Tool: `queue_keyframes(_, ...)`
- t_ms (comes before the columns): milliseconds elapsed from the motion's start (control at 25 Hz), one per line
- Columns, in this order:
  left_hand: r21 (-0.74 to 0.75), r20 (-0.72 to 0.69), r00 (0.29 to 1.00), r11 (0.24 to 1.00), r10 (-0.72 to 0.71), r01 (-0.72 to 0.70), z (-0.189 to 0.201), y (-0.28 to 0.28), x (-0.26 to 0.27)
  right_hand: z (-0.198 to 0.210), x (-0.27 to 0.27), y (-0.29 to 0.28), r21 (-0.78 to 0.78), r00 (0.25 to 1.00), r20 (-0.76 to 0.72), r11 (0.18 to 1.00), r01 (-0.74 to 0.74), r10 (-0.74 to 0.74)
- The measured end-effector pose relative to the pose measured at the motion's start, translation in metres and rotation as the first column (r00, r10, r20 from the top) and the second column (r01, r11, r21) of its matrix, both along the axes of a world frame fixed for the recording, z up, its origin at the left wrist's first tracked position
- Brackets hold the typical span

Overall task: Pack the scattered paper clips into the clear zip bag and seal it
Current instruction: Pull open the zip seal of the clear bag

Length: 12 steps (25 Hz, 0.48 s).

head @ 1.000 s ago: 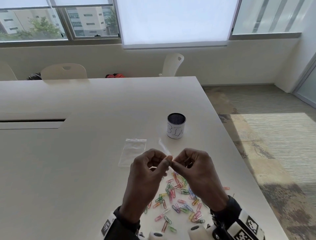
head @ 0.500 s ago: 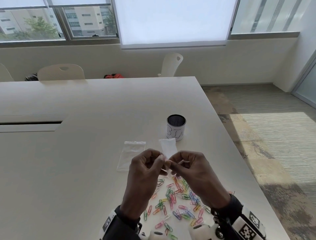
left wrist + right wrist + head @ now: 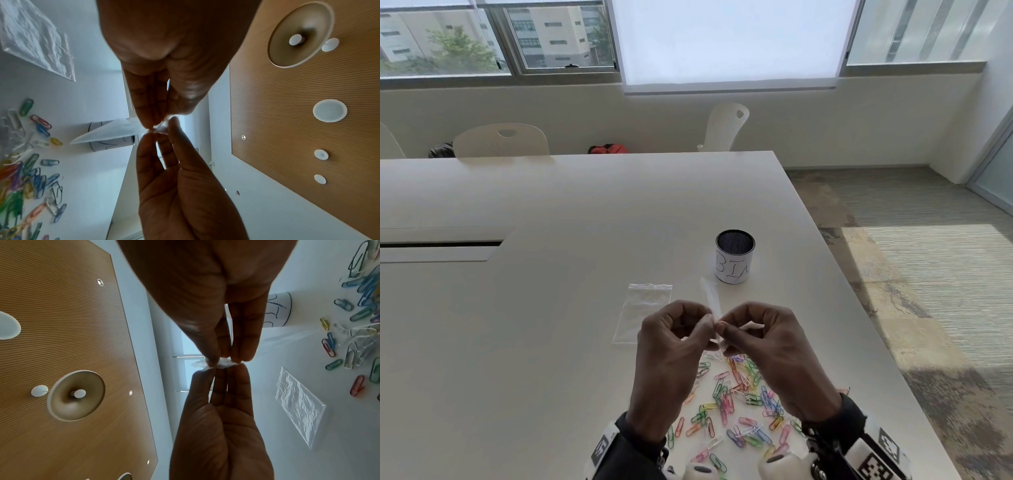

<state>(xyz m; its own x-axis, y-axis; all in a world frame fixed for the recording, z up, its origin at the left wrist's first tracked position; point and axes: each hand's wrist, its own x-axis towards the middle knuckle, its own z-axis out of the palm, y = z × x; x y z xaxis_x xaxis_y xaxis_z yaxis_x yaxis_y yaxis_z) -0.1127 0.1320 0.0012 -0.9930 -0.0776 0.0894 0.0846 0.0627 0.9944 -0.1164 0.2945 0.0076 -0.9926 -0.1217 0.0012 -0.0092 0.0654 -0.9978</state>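
Note:
A small clear zip bag (image 3: 710,298) is held upright over the table, and both hands pinch its lower edge. My left hand (image 3: 708,322) grips that edge from the left and my right hand (image 3: 723,328) from the right, fingertips almost touching. In the left wrist view the bag (image 3: 115,131) sticks out past the left hand (image 3: 162,120) and right hand (image 3: 160,138). The right wrist view shows the crumpled bag edge (image 3: 224,364) between them. Several coloured paper clips (image 3: 736,404) lie scattered on the white table (image 3: 551,308) under and behind my hands.
A second clear zip bag (image 3: 642,313) lies flat left of my hands. A black mesh cup with a white label (image 3: 734,257) stands just beyond. The table's right edge (image 3: 859,325) is close, with carpet past it. White chairs (image 3: 501,140) stand at the far side.
The bag has twisted in my fingers: thin edge a second ago, broad face half a second ago, narrow again now. Both hands stay over the clips.

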Motion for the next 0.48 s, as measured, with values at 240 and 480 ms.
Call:
queue_keyframes(240, 0.107, 0.065, 0.998, 0.994, 0.004, -0.011, -0.001, 0.004, -0.002, -0.002, -0.001, -0.003, 0.036, 1.000, -0.029, 0.999, 0.008, -0.007)
queue_keyframes(480, 0.039, 0.013, 1.000, 0.999, 0.014, -0.014, 0.002, 0.000, 0.000, 0.001, 0.002, -0.010, 0.027, 0.998, -0.065, 1.000, 0.004, -0.002)
